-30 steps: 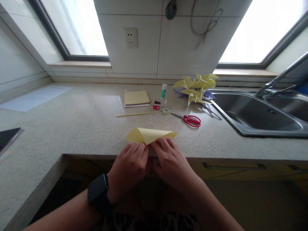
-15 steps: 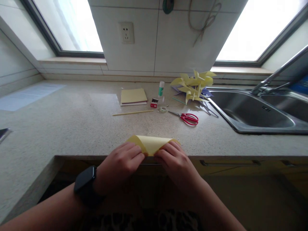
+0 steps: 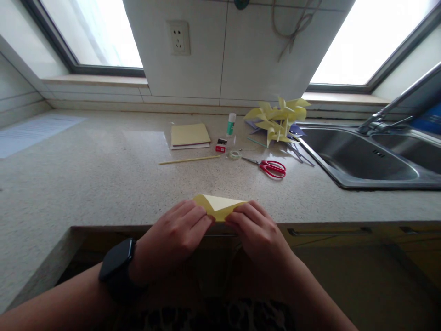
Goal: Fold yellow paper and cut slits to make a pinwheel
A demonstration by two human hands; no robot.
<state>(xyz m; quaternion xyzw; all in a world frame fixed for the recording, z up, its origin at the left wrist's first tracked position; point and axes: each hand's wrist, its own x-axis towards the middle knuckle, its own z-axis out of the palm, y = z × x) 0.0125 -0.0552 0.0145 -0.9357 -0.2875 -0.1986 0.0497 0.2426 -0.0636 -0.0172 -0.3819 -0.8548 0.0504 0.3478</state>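
A pale yellow sheet of paper (image 3: pixel 219 205) lies folded over at the front edge of the speckled countertop (image 3: pixel 103 174). My left hand (image 3: pixel 175 234), with a black watch on the wrist, pinches its left side. My right hand (image 3: pixel 257 230) pinches its right side. Both hands cover the near part of the sheet, and only its far folded edge shows between the fingers.
Behind lie a stack of yellow paper (image 3: pixel 190 135), a thin yellow stick (image 3: pixel 189 160), a glue stick (image 3: pixel 230 124), a small red box (image 3: pixel 221 145), a tape roll (image 3: pixel 234 155), red scissors (image 3: pixel 270 167) and a pile of yellow pinwheels (image 3: pixel 277 120). A steel sink (image 3: pixel 365 158) is at right.
The sheet has been drawn closer to the counter edge and folded tighter, so less of it shows. Both hands closed in over it. The view tilted slightly.
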